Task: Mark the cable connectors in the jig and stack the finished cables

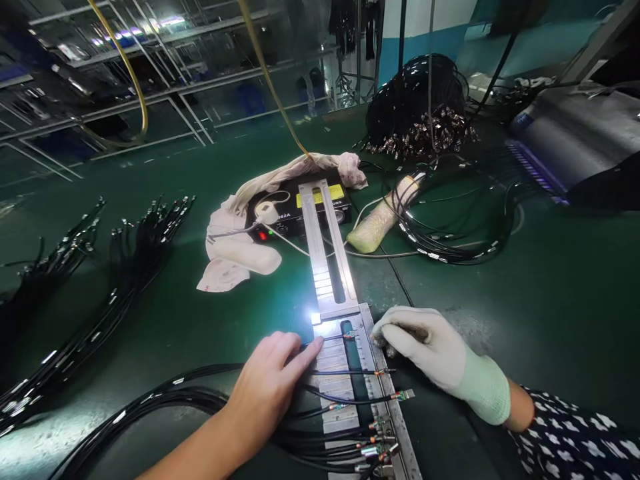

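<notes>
**Two hands working thin cables on a slotted metal fixture**

The fingers (307, 350) of the bare left hand (273, 380) are lying stretched out and close together, pressing a thin black cable (325, 339) flat against the metal fixture (340, 373); they are not clamped around it, only resting on top. The cable's small connector end (350, 334) is reaching across the fixture's dark slot, just in front of the other hand. The gloved right hand (425, 343) is sitting at the fixture's right edge with its fingers curled under into a loose fist; whether they are pinching anything I cannot tell, since the glove is hiding the tips.

Nearer the person, more black cables (320, 437) are lying across the same fixture, their coloured connector tips (380, 453) sticking out past its right side. A bright glare is shining off the metal just beyond the left fingertips.

Further out on the green table (550, 300), the fixture's long rail is running up to a black control box (285, 213) with a red light, which is partly wrapped in a pale cloth (235, 257). A coil of cable (450, 220) is lying to the right of it, and loose bundles of black cables (125, 267) are fanning out at the far left.
</notes>
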The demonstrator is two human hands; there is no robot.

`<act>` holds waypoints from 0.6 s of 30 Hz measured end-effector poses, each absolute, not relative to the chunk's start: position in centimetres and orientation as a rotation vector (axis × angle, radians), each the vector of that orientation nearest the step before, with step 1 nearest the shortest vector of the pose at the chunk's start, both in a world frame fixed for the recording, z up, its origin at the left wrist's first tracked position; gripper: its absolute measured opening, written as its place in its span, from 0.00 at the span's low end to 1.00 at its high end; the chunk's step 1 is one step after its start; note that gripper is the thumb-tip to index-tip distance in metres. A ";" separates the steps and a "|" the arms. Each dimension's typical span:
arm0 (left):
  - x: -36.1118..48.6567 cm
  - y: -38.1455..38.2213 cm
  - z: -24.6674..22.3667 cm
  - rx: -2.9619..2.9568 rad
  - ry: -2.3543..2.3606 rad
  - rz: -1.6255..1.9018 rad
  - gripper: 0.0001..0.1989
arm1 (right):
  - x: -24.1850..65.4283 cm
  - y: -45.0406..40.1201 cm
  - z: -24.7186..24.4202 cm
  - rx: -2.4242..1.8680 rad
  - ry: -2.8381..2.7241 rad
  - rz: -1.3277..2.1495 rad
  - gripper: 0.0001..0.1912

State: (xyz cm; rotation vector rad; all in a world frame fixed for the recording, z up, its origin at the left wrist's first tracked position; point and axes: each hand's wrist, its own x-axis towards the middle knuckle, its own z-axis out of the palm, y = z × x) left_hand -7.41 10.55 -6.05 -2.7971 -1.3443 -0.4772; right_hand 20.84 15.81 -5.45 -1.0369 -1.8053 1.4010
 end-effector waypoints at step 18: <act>-8.0 8.0 -4.5 -3.001 -1.746 -0.720 0.09 | 20.9 15.5 -5.7 -1.056 -1.807 1.355 0.15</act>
